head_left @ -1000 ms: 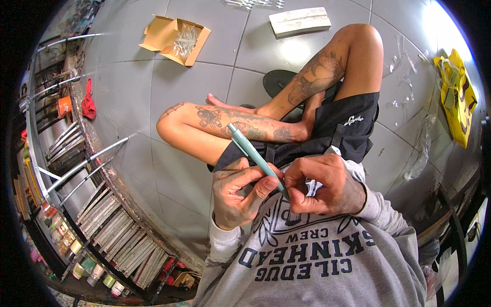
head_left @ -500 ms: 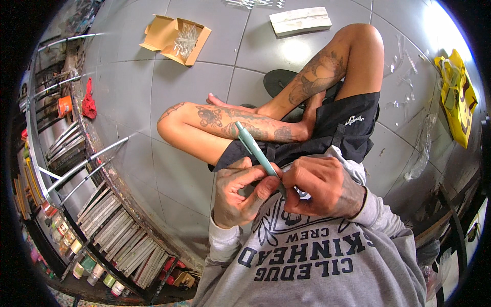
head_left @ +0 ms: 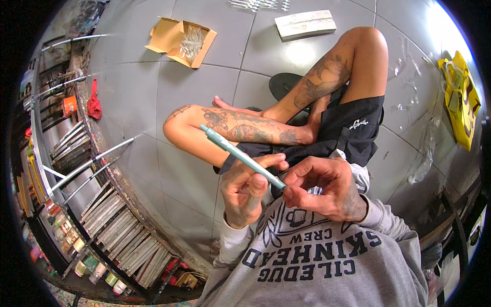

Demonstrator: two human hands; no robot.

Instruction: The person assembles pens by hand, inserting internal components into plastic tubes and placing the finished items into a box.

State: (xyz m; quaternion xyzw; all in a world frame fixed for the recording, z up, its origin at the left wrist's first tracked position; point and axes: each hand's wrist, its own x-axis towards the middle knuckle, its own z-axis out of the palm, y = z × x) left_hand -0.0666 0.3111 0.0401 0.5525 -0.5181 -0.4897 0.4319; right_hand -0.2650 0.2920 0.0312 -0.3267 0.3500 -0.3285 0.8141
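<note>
A slim pale green pen [head_left: 238, 153] slants up and left above my lap. Its lower end is pinched between the thumb and index finger of my right hand [head_left: 325, 187]. My left hand [head_left: 245, 192] is half open beneath the pen's middle. Its index finger stretches out behind the barrel, and its thumb stands apart just below it. The pen's full length shows in front of these fingers, and whether they touch it is hard to tell. Both hands are close to the front of my grey sweatshirt [head_left: 312, 261].
On the grey tiled floor are an open cardboard box [head_left: 207, 48] of clear plastic pieces, a white block-shaped box [head_left: 305, 24] and small white parts [head_left: 255, 5]. A yellow plastic bag [head_left: 460, 102] and clear wrappers [head_left: 425, 153] lie right. A metal rack [head_left: 123, 233] with frames and jars stands left.
The pen's upper end has swung left and down, so it lies flatter. My left fingers have loosened and spread from around it. My right fingers have uncurled into a pinch at its lower end.
</note>
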